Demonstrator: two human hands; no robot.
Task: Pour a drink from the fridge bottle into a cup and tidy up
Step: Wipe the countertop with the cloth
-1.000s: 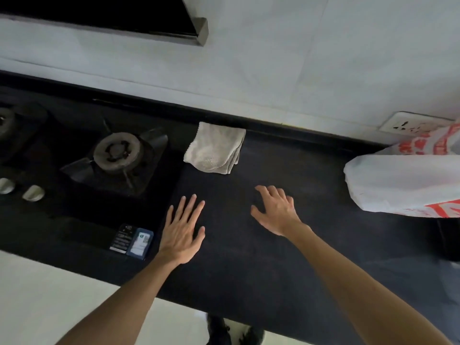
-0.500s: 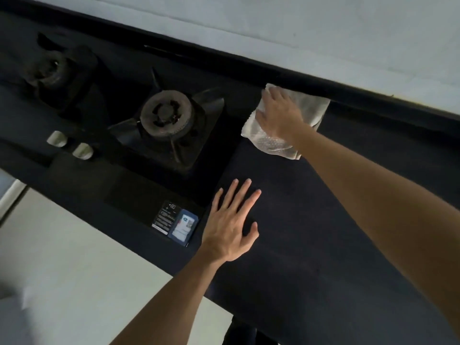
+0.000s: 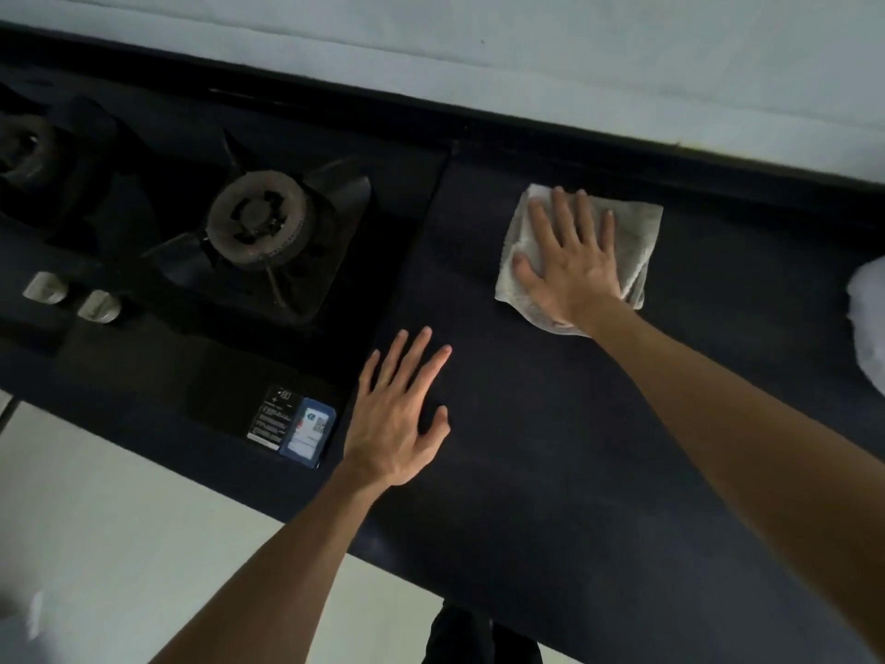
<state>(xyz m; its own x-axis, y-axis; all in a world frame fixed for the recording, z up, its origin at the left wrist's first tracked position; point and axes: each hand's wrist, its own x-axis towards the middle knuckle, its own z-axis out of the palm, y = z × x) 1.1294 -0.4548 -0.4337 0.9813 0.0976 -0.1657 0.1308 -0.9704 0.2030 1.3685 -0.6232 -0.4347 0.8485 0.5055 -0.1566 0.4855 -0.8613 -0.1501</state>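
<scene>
A folded pale cloth [image 3: 637,232] lies on the dark countertop [image 3: 550,448] near the back wall. My right hand [image 3: 572,254] presses flat on top of the cloth, fingers spread and pointing toward the wall. My left hand [image 3: 400,414] rests flat on the bare counter nearer the front edge, fingers apart, holding nothing. No bottle or cup is in view.
A black gas hob [image 3: 268,222] with two burners fills the left side, with two pale knobs [image 3: 72,299] at its front and a sticker label [image 3: 292,426] near my left hand. A white bag [image 3: 869,304] shows at the right edge. A pale floor lies below.
My right hand reached to the cloth by the wall, then slid it to the right along the counter, away from the hob. My left hand stayed flat on the counter.
</scene>
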